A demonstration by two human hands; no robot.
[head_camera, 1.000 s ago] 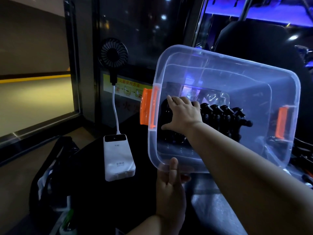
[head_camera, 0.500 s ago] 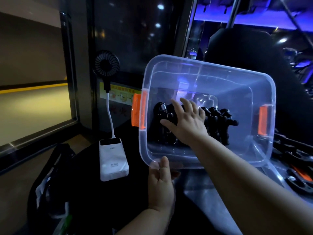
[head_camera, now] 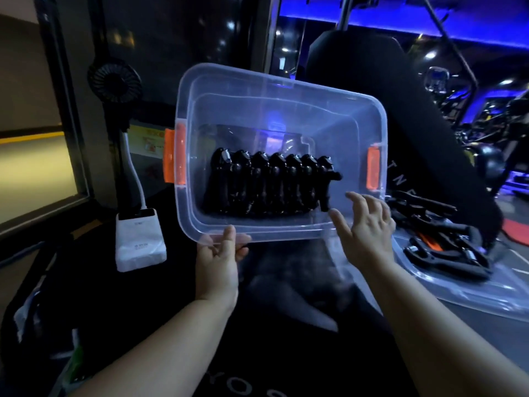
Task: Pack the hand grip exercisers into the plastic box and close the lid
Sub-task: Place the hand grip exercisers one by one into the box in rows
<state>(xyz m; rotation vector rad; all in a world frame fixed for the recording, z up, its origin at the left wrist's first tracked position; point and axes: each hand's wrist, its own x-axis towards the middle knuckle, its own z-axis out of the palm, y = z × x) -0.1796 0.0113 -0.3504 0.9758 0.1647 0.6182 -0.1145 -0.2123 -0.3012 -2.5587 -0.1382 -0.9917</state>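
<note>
Left hand (head_camera: 219, 253) grips box (head_camera: 272, 81) rim; right hand (head_camera: 367, 227) loose, empty. Row of exercisers (head_camera: 266, 181) packed; spare exercisers (head_camera: 446, 253) three o'clock; lid (head_camera: 463, 293) off.

Right hand (head_camera: 369, 227): withdrawn from inside the plastic box (head_camera: 274, 81), where its fingers lay on the row of hand grip exercisers (head_camera: 269, 184); now outside, at the near right corner of the rim, fingers loosely spread, holding nothing. Row of exercisers: formerly part-covered by that hand, now uncovered end to end. Loose exercisers (head_camera: 446, 247) at the right: more of the heap in view than before.
</note>
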